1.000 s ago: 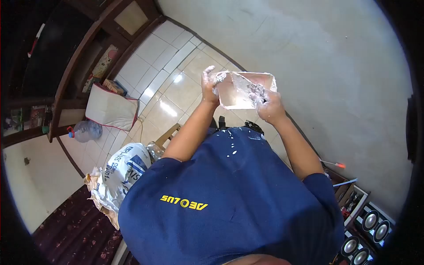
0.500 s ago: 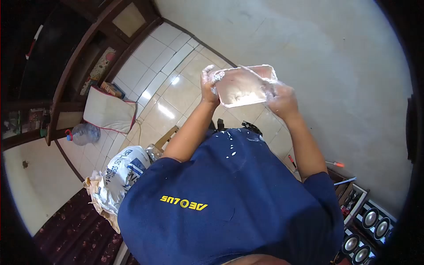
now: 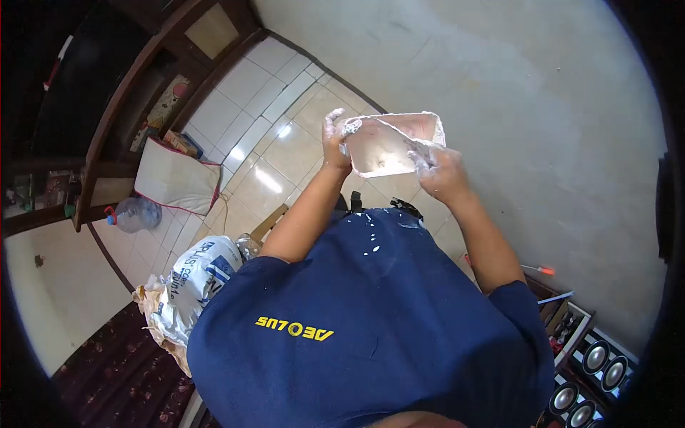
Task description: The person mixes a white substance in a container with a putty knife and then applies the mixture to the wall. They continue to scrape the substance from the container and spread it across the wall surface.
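Note:
A rectangular tub (image 3: 434, 127), pale pink and crusted with white paste along its rim, is held up in front of my chest. My left hand (image 3: 337, 143) grips its left side, with the thumb over the rim and white paste on the fingers. My right hand (image 3: 441, 172), also smeared with paste, is closed on a scraper at the tub's right side. The scraper's thin, paste-coated edge (image 3: 396, 131) runs slantwise across the tub's opening; its handle is mostly hidden by my fingers. White paste (image 3: 389, 162) shows brightly near the tub's lower side.
A grey plastered wall (image 3: 542, 121) rises ahead and to the right. On the tiled floor stand a large plastic bottle (image 3: 135, 215) and a cushion-like white piece (image 3: 175, 177). A printed sack (image 3: 203, 274) is at left. Round speakers (image 3: 596, 355) and a screwdriver (image 3: 545, 270) lie at lower right.
My right hand has moved slightly left and down with the scraper, whose edge now slants more steeply across the tub. The tub has shifted a little left and down in my left hand.

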`<control>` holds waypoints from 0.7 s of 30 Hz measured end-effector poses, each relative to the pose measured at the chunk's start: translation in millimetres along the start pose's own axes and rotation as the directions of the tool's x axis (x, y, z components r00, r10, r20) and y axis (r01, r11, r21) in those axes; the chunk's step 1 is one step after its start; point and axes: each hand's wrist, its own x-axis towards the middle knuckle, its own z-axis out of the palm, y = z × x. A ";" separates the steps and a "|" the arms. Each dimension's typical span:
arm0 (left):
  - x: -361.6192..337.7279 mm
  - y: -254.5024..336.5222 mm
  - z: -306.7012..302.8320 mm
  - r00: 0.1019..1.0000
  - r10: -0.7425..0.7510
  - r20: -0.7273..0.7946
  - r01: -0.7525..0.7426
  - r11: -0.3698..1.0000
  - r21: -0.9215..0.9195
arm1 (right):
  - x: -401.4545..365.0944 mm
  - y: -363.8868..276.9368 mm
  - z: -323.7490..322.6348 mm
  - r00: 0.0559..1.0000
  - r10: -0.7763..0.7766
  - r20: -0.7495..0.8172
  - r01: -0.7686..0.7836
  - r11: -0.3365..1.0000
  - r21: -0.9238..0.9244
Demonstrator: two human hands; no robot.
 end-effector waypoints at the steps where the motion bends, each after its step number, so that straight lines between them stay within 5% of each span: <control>1: 0.0 0.8 -0.4 1.000 -0.018 -0.005 0.018 1.000 -0.023 | 2.8 -1.0 -9.0 1.000 -0.018 0.012 0.019 0.996 -0.086; 4: -1.8 7.5 5.9 1.000 -0.001 0.014 0.002 1.000 -0.030 | 7.1 2.4 -16.0 0.996 -0.083 0.019 0.084 0.991 -0.105; 8: -1.9 7.1 9.0 0.999 0.015 0.045 -0.014 1.000 -0.017 | 5.1 4.3 2.0 0.990 0.017 0.140 -0.016 1.000 -0.007; 10: 0.3 3.5 10.7 0.999 0.039 0.016 -0.039 0.999 0.035 | 4.0 10.0 18.0 0.998 0.021 0.064 -0.031 0.986 0.162; 16: 2.5 1.1 5.3 1.000 0.008 -0.006 -0.007 0.999 0.042 | -5.9 24.2 29.4 0.993 0.098 0.065 -0.109 0.975 0.193; 21: 1.7 6.4 16.0 0.999 -0.017 -0.046 0.019 0.999 0.048 | -3.0 23.1 27.0 1.000 0.017 0.006 -0.018 0.968 0.251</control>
